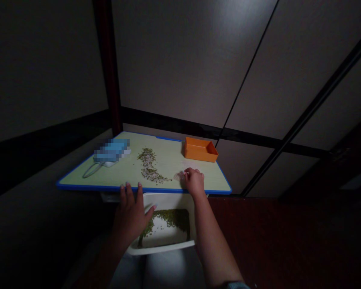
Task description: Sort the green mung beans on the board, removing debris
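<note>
My 1 camera sits on my head; it looks forward and down past my left hand (130, 212) and right hand (195, 181), near the tabletop (168, 154) but taking in its full width; wall panels (183, 60) rise beyond.

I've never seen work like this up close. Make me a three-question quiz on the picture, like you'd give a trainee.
1. True or false: the orange box stands on the tabletop.
2. Which of the person's hands is nearer that box: a) left, b) right?
3. Fill in: in the picture, the white tub below the tabletop's near edge holds small ____ grains.

Key: 1. True. 2. b, the right hand. 3. Green.
</note>
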A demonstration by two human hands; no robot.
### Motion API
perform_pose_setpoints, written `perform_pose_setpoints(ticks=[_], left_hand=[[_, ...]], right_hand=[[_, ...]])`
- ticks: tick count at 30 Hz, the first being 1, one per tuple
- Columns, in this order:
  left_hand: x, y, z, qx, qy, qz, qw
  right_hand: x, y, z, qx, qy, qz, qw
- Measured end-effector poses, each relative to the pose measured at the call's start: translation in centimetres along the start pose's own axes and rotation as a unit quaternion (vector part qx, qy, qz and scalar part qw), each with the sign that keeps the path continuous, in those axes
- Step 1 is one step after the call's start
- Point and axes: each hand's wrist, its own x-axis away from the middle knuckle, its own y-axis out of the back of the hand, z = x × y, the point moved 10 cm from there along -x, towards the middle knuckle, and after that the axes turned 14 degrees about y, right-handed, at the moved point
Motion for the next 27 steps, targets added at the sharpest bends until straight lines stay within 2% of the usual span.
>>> perform_pose_setpoints(ticks=[4,10,20,27], left_hand=[[0.0,0.1,-0.1,0.002,0.0,-0.001,1.0],[0.0,0.2,-0.1,0.005,0.001,-0.008,1.0],[0.0,0.2,-0.1,0.011,-0.005,-0.011,1.0],[0.0,0.2,0.1,0.009,0.001,-0.006,1.0]], right_hand=[[-0.2,-0.4,1.2,0.012,0.034,0.02,0.999],[-0.4,-0.5,1.4,0.047,0.014,0.034,0.998],[-0.6,-1.0,2.8,0.015,0.069,0.047,0.996],[-0.1,-0.2,1.8,-0.027,0.073,0.028,0.997]])
